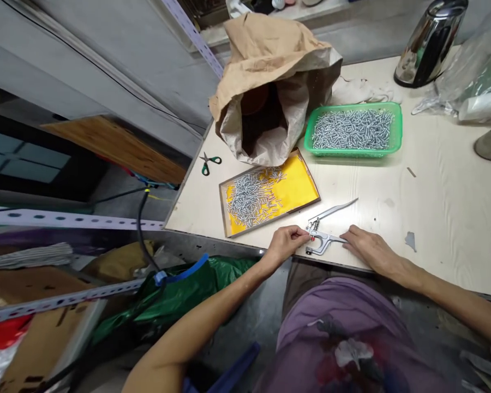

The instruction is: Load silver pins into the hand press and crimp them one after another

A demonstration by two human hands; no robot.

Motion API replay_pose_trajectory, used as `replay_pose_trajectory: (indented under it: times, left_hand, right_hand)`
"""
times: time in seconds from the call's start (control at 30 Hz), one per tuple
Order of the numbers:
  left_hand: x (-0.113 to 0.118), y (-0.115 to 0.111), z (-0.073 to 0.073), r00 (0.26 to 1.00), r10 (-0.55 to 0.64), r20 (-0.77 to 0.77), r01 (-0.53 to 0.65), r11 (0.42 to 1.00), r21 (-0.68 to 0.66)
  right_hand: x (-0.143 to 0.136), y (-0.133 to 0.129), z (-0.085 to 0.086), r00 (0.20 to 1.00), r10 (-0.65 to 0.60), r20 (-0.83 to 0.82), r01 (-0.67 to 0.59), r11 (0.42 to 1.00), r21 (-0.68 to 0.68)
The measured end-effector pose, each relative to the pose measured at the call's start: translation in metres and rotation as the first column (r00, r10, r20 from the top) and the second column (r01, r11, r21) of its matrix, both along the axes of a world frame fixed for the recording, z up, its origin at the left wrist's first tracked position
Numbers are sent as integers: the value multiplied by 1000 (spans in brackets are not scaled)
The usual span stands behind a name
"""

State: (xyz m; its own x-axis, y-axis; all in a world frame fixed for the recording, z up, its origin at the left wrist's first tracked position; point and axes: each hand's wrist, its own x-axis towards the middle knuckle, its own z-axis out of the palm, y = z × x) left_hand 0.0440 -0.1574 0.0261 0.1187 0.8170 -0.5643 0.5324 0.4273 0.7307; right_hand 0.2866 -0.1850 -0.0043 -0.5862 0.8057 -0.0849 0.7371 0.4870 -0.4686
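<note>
A pair of grey metal snap-fastener pliers lies near the table's front edge, its handles spread apart and a small red part at its jaw. My right hand closes its fingers on the end of the lower handle. At the jaw, my left hand pinches thumb and fingertips together; whatever sits between them is too small to make out. Just beyond my left hand is a shallow tray with a yellow bottom. Small silvery metal pieces are heaped on its left side.
Behind the tray, a brown paper bag lies with its mouth towards me. A green basket full of similar metal pieces stands to its right. Green-handled scissors lie at the left edge. A steel kettle and clear plastic bag are at back right.
</note>
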Motion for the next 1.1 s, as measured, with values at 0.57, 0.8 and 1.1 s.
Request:
replay_pose_trajectory:
  times: [0.57, 0.8, 1.1]
  left_hand:
    - [11, -6, -17, 991, 100, -88, -119, 959, -256]
    - [5, -7, -22, 995, 9, -95, -36, 956, -292]
    - [6, -14, -17, 996, 66, -65, -81, 960, -269]
  right_hand:
    - [-8, -6, -9, 996, -21, 82, 13, 995, 94]
    - [-9, -7, -5, 995, -21, 98, 13, 996, 83]
    - [9, 27, -4, 996, 13, 88, -25, 990, 138]
